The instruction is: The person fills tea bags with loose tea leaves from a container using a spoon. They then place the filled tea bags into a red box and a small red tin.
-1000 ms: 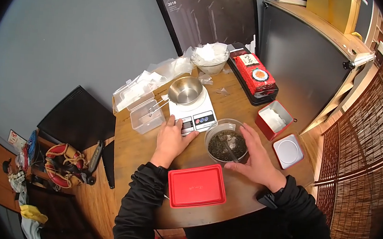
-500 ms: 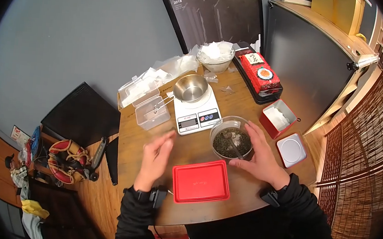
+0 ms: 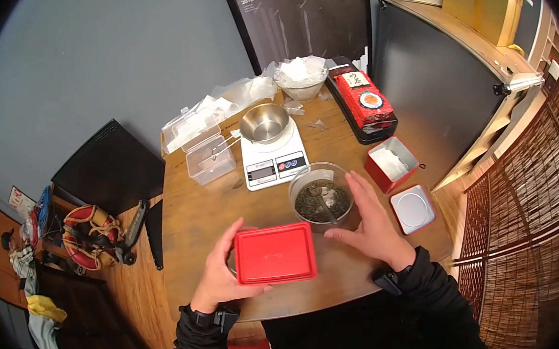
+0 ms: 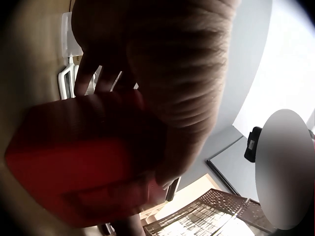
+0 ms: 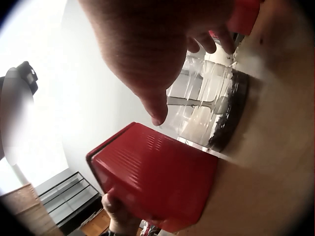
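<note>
A red lidded box [image 3: 276, 253] is gripped by my left hand [image 3: 221, 273], thumb along its near edge and fingers at its left side; in the left wrist view the box [image 4: 83, 162] fills the lower left. My right hand [image 3: 374, 225] lies against the right side of a clear round bowl [image 3: 292, 208], thumb and fingers apart. Dark dried leaves [image 3: 314, 201] with a paler patch fill its bottom, and a spoon [image 3: 328, 209] leans in it. The right wrist view shows the bowl [image 5: 197, 93] beneath the fingers and the red box [image 5: 157, 172] close by.
Behind the bowl stands a white scale [image 3: 273, 167] with a metal pan [image 3: 264, 124] on it. Clear plastic boxes [image 3: 211, 161] are at the left, a red tin [image 3: 391, 165] and its lid [image 3: 413, 210] at the right. Farther back are a filled bowl [image 3: 301, 86] and a red package [image 3: 366, 102].
My left hand has left the scale, come back toward the table's near edge and taken hold of the red box, which is now raised and tilted. My right hand has stayed by the bowl.
</note>
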